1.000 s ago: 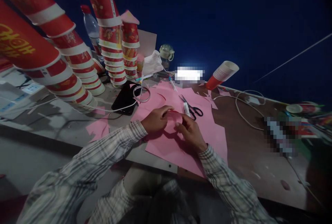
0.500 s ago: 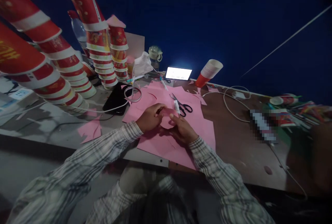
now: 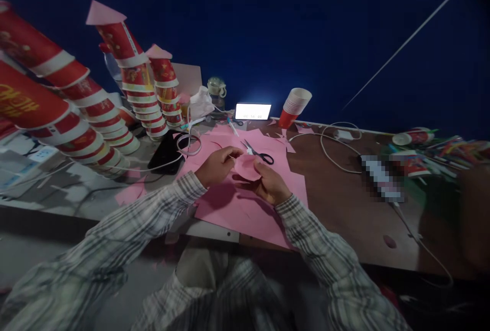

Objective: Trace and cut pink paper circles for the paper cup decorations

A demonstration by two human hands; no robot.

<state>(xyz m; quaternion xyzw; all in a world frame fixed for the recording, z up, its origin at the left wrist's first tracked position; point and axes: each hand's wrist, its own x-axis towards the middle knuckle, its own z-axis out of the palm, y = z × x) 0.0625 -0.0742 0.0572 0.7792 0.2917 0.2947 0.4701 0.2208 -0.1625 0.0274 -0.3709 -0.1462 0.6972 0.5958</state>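
Observation:
Both my hands hold a small round piece of pink paper [image 3: 245,166] just above a large pink sheet [image 3: 245,203] on the table. My left hand [image 3: 216,165] pinches its left edge with curled fingers. My right hand [image 3: 270,184] grips its right and lower edge. Black-handled scissors [image 3: 257,152] lie on the pink sheet just behind my hands.
Tall stacks of red paper cups [image 3: 133,86] stand at the left, two capped with pink cones. A black phone [image 3: 167,151], a tape ring [image 3: 189,144], a lit phone [image 3: 253,111], a tipped cup stack [image 3: 293,107] and white cables [image 3: 337,142] lie around. Coloured clutter [image 3: 432,152] sits far right.
The view has shifted, so everything sits further left and lower. My hands have kept hold of the pink paper piece and lifted it slightly off the sheet.

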